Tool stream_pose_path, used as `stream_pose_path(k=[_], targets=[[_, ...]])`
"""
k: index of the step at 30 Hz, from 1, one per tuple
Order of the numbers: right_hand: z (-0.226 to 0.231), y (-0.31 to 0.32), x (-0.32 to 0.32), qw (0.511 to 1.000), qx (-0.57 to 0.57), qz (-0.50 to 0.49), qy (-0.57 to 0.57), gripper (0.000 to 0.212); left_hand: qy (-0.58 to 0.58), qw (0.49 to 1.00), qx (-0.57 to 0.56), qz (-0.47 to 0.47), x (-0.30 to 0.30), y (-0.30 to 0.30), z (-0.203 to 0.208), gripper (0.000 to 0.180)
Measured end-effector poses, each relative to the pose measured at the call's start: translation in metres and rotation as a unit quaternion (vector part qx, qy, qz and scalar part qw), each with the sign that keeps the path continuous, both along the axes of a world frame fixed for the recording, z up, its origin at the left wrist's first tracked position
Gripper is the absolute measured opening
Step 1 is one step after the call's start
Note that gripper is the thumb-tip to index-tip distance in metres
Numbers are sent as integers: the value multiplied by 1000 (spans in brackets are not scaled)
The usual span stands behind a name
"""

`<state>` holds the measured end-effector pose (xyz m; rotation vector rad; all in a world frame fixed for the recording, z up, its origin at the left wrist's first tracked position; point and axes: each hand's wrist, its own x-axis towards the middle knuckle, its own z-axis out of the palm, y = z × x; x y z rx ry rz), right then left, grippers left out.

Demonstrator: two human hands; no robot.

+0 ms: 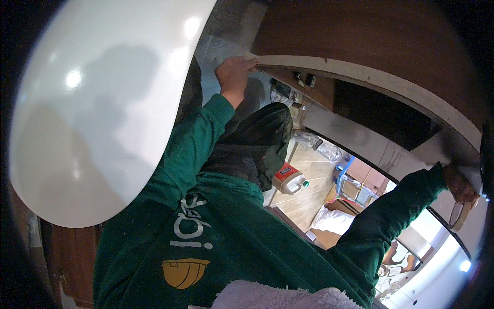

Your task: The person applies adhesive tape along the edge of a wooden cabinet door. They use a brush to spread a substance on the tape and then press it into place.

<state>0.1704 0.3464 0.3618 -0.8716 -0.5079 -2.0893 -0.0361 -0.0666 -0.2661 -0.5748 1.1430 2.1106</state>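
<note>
My left hand [234, 77] is closed at the near corner of a brown wooden panel [360, 31], its fingertips pinching the pale edge. At the far right my right hand [459, 185], in shadow, is closed on a beige ring that looks like a roll of tape [465, 216]. It is held close to the panel's far end. Both arms are in green sleeves. Below the panel's edge a dark recess [381, 110] shows, with a small metal fitting [304, 79] beside it.
A large glossy white rounded fixture [98, 113] fills the upper left, close to my left arm. A beige jug [289, 180] with a red label and green cap stands on the wood-look floor [309, 165]. Beyond lie clear plastic wrapping [327, 149], a white bag [332, 220] and a blue-edged frame [345, 180].
</note>
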Motion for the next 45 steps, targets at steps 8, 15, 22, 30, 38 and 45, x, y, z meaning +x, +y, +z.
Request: stream_pose_path(k=[8,15,22,30,38,45], targets=[[17,27,-16,983,76,128,109,37,24,999,-9,32,6,7,-7,19],[-1,23,-40,970,103,173,135,32,284,922,-243,-99,-2,-4,-35,38],[-25,4,-48,978,79,182,60,31,515,825,-235,-11,36,-19,64,60],[-32,-5,-49,978,78,185,47,30,607,765,-216,-4,53,-1,163,77],[-33,-10,-45,979,77,185,33,30,575,772,-261,-74,47,-10,108,80],[-34,-16,-48,980,68,185,19,30,618,765,-177,34,45,1,169,72]])
